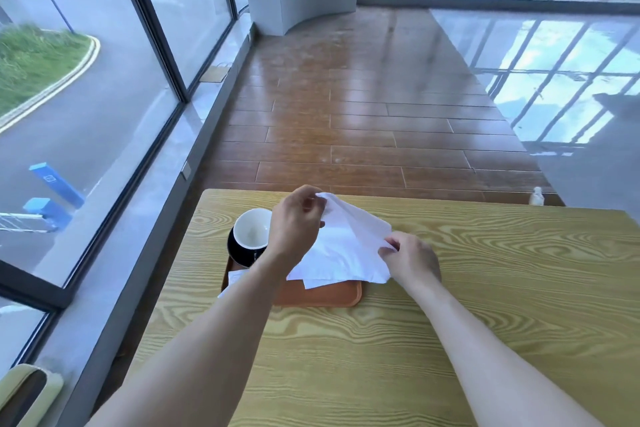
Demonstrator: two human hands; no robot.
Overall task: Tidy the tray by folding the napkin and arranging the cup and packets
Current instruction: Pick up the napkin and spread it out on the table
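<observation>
A white napkin is held up above an orange tray on the wooden table. My left hand pinches its far top corner, and my right hand pinches its right edge. The napkin's lower part drapes over the tray and hides most of it. A cup, white inside and black outside, stands at the tray's far left, partly behind my left hand. A white packet shows at the tray's left edge, under my left forearm.
The light wooden table stretches right and towards me. Its left edge runs along a grey sill and tall windows. A small white bottle stands just past the far right edge. A chair back is at bottom left.
</observation>
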